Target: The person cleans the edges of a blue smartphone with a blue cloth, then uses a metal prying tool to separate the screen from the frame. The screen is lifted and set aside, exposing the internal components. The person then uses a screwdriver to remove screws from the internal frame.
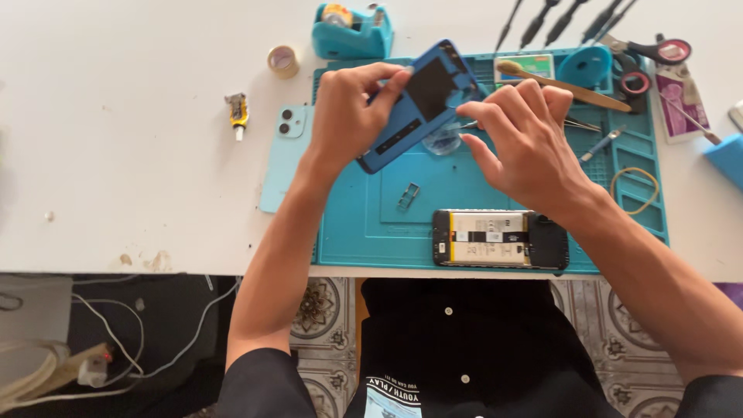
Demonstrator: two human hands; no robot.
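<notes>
Hands meet above the teal repair mat (364, 224): your left hand (348, 108) grips the blue phone back cover (422, 104), tilted; your right hand (526, 135) pinches what looks like tweezers (467, 124) at its edge. An opened phone (499, 238) lies near you.

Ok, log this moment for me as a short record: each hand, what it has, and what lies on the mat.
left hand: grips the blue phone back cover, tilted above the mat
right hand: fingertips at the cover's right edge, pinching thin tweezers
work mat: teal, on a white table
opened phone: lies flat at the mat's near edge, insides showing
small metal tray: loose on the mat
light blue phone: camera side up, left of the mat
</notes>
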